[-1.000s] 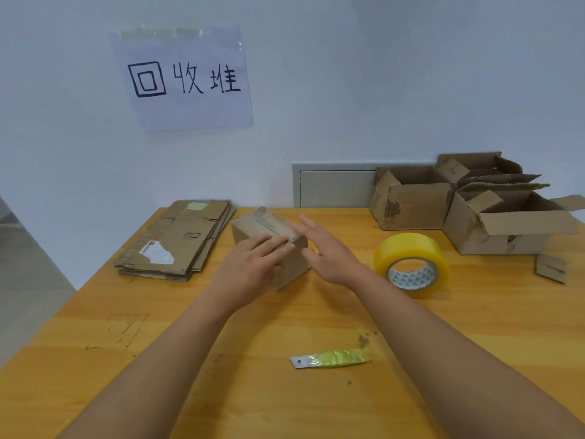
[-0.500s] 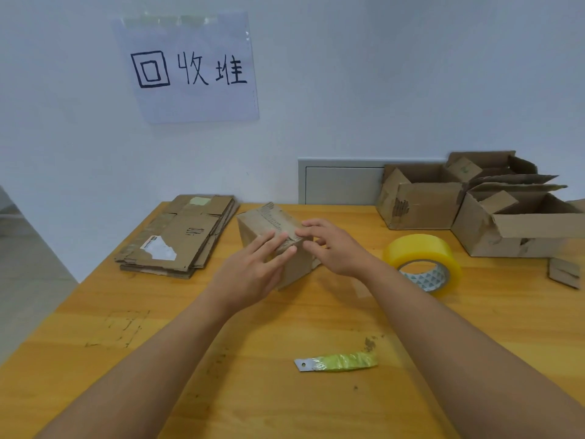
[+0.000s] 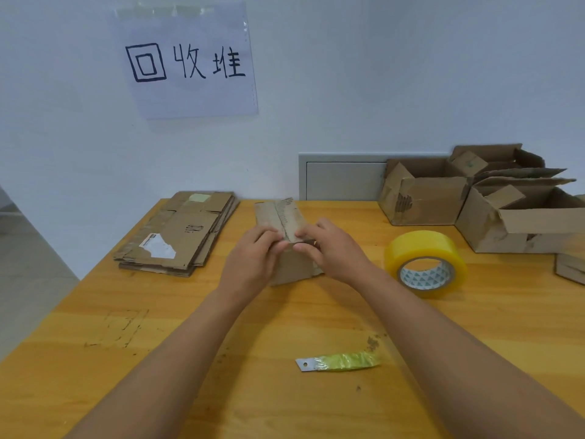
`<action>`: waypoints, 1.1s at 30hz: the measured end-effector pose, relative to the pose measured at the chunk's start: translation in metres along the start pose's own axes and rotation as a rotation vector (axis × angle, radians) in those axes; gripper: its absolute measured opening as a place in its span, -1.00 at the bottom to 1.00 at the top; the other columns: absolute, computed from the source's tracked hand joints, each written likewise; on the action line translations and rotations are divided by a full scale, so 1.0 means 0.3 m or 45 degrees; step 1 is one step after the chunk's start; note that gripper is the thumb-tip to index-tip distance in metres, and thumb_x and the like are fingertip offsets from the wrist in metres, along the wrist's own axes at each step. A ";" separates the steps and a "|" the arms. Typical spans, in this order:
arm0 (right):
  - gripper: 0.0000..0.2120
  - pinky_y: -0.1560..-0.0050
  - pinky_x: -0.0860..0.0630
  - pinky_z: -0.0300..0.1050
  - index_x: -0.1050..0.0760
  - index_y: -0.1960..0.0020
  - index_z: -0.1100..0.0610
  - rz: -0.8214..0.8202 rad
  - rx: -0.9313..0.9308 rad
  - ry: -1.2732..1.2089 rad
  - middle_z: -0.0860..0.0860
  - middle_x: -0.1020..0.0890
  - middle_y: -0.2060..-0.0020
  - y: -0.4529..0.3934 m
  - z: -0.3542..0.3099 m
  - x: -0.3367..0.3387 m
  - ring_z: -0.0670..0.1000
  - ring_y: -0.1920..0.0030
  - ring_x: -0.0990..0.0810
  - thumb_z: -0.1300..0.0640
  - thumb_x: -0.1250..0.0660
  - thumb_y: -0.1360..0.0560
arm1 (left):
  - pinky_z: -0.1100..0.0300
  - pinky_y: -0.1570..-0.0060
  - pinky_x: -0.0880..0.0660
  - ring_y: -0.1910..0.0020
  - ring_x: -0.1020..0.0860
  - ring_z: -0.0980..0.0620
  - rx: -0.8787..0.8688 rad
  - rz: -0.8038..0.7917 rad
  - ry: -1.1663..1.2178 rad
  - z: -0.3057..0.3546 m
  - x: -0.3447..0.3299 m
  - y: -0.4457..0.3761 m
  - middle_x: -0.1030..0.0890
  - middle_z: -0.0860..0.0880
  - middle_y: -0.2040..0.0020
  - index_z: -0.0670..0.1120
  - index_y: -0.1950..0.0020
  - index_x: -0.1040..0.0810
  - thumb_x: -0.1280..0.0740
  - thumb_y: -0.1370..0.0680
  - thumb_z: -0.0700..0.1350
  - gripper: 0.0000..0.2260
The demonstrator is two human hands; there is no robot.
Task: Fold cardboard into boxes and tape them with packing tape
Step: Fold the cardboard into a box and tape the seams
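A small brown cardboard box (image 3: pixel 280 217) stands on the wooden table (image 3: pixel 221 391), its two top flaps closed along a middle seam. My left hand (image 3: pixel 253 258) grips its near left edge, fingers curled over the top flap. My right hand (image 3: pixel 329 248) pinches the near right flap edge between thumb and fingers. Both hands hide much of the box's front. A yellowish roll of packing tape (image 3: pixel 425 263) lies flat to the right of my right hand, untouched.
A stack of flattened cardboard (image 3: pixel 180 232) lies at the back left. Two open boxes (image 3: pixel 424 194) (image 3: pixel 519 220) stand at the back right, with cardboard scraps (image 3: pixel 569 269) at the right edge. A cutter blade wrapped in yellow-green tape (image 3: pixel 338 362) lies near me.
Both hands have moved from lying flat on the box's top and side to curling round its near top edge. The box has turned so its seam points towards me.
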State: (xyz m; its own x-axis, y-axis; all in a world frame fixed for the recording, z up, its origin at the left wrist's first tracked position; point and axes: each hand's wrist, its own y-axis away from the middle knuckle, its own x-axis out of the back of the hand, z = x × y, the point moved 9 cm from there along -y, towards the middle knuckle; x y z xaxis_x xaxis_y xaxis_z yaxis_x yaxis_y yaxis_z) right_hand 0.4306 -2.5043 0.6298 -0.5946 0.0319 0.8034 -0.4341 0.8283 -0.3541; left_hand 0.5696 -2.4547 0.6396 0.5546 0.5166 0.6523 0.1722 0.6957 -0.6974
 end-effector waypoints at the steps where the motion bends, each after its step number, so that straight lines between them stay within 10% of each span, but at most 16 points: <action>1: -0.69 0.09 -0.48 -0.02 -0.52 -0.29 0.00 0.011 0.001 0.018 -0.03 -0.40 0.03 0.002 -0.002 -0.002 0.07 0.06 -0.52 -0.07 -0.30 -0.60 | 0.26 0.00 -0.44 -0.06 -0.50 0.05 -0.015 -0.031 -0.013 -0.002 -0.002 0.000 -0.58 -0.05 -0.09 -0.16 -0.12 -0.60 -0.23 -0.61 0.06 -0.68; 10: -0.66 0.24 -0.40 -0.10 -0.54 -0.33 -0.07 0.061 0.067 0.046 -0.04 -0.34 0.11 0.036 -0.051 0.014 0.02 0.17 -0.44 -0.11 -0.24 -0.61 | 0.26 -0.16 -0.43 -0.27 -0.52 -0.10 0.046 -0.045 0.084 -0.012 0.005 0.016 -0.61 -0.12 -0.07 -0.21 -0.10 -0.65 -0.40 -0.56 -0.21 -0.85; 17: -0.55 0.41 -0.40 -0.10 -0.59 -0.24 -0.06 0.146 0.190 0.097 -0.07 -0.33 0.17 0.133 -0.110 0.023 0.00 0.29 -0.42 -0.24 -0.09 -0.57 | 0.50 -0.21 -0.32 -0.34 -0.41 0.15 0.030 -0.093 0.204 0.040 0.052 0.086 -0.55 -0.01 -0.15 -0.12 -0.17 -0.61 -0.30 -0.58 0.06 -0.69; 23: -0.45 0.40 -0.46 -0.05 -0.60 -0.20 -0.06 0.165 0.097 0.133 -0.03 -0.36 0.11 0.145 -0.102 0.015 0.03 0.24 -0.44 -0.29 0.02 -0.52 | 0.19 -0.11 -0.49 -0.33 -0.38 0.16 0.087 -0.058 0.240 0.050 0.038 0.083 -0.56 -0.06 -0.10 -0.16 -0.02 -0.62 -0.31 -0.59 -0.11 -0.85; 27: -0.62 0.45 -0.52 -0.05 -0.57 -0.16 -0.07 0.246 0.204 0.321 0.04 -0.50 -0.11 0.165 -0.140 0.024 0.05 0.04 -0.50 -0.16 -0.07 -0.57 | 0.37 -0.13 -0.40 -0.37 -0.32 0.22 0.121 -0.111 0.260 0.050 0.036 0.092 -0.52 0.00 -0.18 -0.08 -0.16 -0.59 -0.33 -0.62 -0.11 -0.85; 33: -0.77 0.48 -0.51 -0.04 -0.60 -0.05 0.02 0.407 0.217 0.348 -0.04 -0.59 0.06 0.186 -0.153 0.012 0.06 0.17 -0.51 0.04 -0.18 -0.57 | 0.52 -0.15 -0.31 -0.38 -0.38 0.11 0.195 -0.103 0.256 0.038 0.023 0.091 -0.53 -0.02 -0.16 -0.15 -0.08 -0.63 -0.35 -0.60 -0.20 -0.90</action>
State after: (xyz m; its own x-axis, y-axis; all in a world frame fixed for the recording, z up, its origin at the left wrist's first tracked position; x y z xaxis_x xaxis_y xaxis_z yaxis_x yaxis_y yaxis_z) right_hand 0.4353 -2.4323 0.6350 -0.5265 0.4363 0.7297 -0.3766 0.6498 -0.6602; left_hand 0.5690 -2.4264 0.6284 0.6976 0.3571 0.6212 0.1060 0.8060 -0.5824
